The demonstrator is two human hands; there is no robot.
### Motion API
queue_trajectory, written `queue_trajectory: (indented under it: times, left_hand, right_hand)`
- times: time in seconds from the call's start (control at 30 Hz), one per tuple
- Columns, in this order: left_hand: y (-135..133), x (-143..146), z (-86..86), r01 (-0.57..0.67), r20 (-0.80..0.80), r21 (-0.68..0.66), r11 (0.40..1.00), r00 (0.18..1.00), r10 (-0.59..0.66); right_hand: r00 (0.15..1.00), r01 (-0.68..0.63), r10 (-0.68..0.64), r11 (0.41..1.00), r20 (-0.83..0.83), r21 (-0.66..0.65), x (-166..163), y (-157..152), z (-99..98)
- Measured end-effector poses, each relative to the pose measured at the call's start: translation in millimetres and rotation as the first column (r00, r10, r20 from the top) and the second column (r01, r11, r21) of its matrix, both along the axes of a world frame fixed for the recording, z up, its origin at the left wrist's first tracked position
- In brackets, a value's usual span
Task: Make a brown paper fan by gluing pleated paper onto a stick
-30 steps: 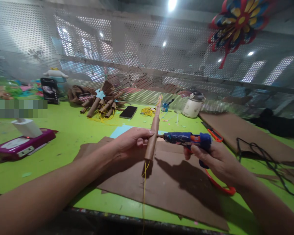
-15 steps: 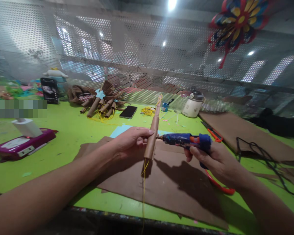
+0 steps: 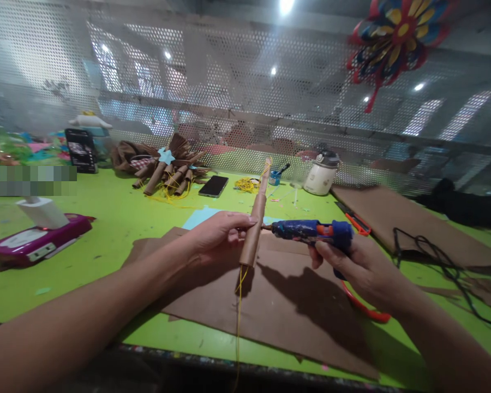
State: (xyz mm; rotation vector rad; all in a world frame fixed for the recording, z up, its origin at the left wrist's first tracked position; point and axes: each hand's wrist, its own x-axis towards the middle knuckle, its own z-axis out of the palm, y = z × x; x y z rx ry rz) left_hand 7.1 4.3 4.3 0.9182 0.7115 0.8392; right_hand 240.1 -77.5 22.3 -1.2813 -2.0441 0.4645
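My left hand (image 3: 225, 232) is closed on a rolled brown paper tube (image 3: 251, 240), held tilted above a brown paper sheet (image 3: 213, 305). A thin flat stick (image 3: 265, 177) stands out of the tube's far end, with yellow string near its tip. More yellow string (image 3: 239, 322) hangs from the near end. My right hand (image 3: 362, 259) grips a blue hot glue gun (image 3: 303, 230), its nozzle at the right side of the tube, close to my left fingers. Whether the nozzle touches the paper I cannot tell.
Behind lie several paper rolls (image 3: 155, 179), a phone (image 3: 214, 186), yellow string (image 3: 246, 185) and a white bottle (image 3: 321, 176). A purple power strip (image 3: 36, 240) sits at left. On the right are a utility knife (image 3: 355, 221), brown paper (image 3: 393, 218) and a black cable (image 3: 433, 262).
Hands, tube and glue gun keep almost the same positions. The whole view has shifted very slightly.
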Motion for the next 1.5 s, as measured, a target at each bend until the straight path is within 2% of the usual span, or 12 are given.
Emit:
queue_trajectory:
  times: [0.27, 0.5, 0.77, 1.07, 1.3, 1.5]
  left_hand:
    - [-1.2, -0.2, 0.0, -0.003, 0.008, -0.016, 1.000, 1.000, 0.003]
    - [5.0, -1.2, -0.9, 0.006, -0.009, 0.029, 1.000, 1.000, -0.005]
    - [-2.8, 0.7, 2.5, -0.007, 0.006, 0.003, 1.000, 1.000, 0.007]
    - [-0.1, 0.1, -1.2, 0.017, -0.014, 0.020, 1.000, 1.000, -0.017]
    - [2.4, -0.7, -0.9, -0.003, -0.030, 0.032, 0.999, 1.000, 0.004]
    - [2.4, -1.4, -0.4, 0.019, 0.007, -0.024, 1.000, 1.000, -0.019]
  right_hand:
    - [0.999, -0.010, 0.009, 1.000, 0.035, 0.011, -1.4, -0.2, 1.1]
    - [0.994, 0.005, -0.008, 1.000, 0.107, 0.027, 0.6, -3.0, -0.2]
    - [0.987, -0.039, 0.036, 0.999, 0.155, 0.015, 0.4, -4.5, 2.0]
    - [0.998, 0.005, -0.008, 0.999, 0.070, 0.048, -1.9, -3.1, 3.7]
    - [0.995, -0.011, 0.010, 1.000, 0.097, 0.011, -0.7, -3.8, 3.8]
    - [0.991, -0.039, 0.042, 0.999, 0.125, -0.022, -0.7, -5.6, 4.5]
